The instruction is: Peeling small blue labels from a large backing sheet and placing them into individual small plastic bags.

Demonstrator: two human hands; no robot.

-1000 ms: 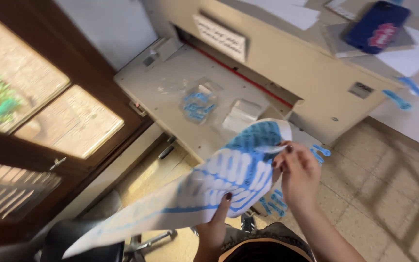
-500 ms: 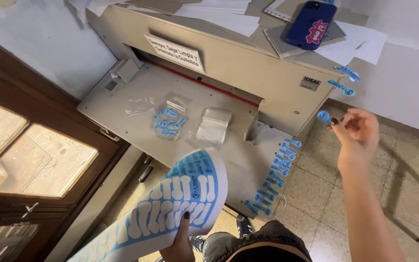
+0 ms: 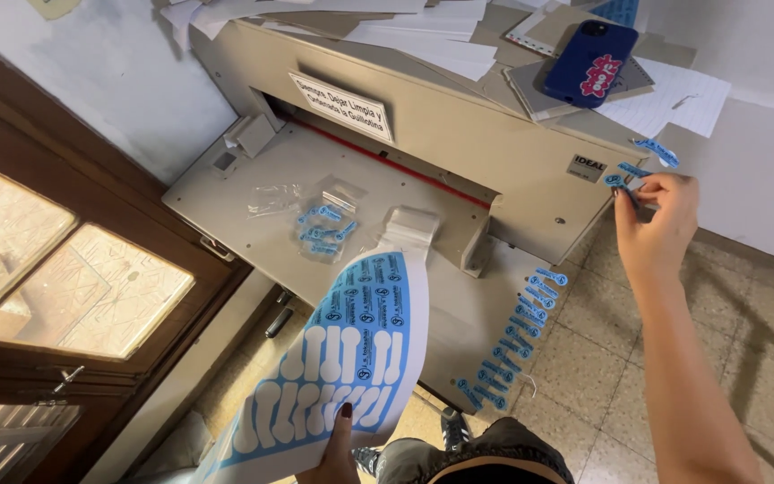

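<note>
So the sticker sheet (image 3: 338, 358) runs lengthwise from lower left up toward frame centre, left hand (image 3: 338, 453) pinching its bottom edge. Right hand (image 3: 656, 220) at upper right pinches a small blue sticker (image 3: 618, 182) against the paper cutter (image 3: 459, 152) corner; bare floor below.

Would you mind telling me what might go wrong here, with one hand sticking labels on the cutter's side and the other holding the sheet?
1. The left hand grips the blue sticker sheet only at its bottom edge; it curves and could crease or slip.
2. The right hand presses a blue sticker at the paper cutter top corner, where it may peel off.
3. The blue phone sits on loose papers and could slide.
</note>
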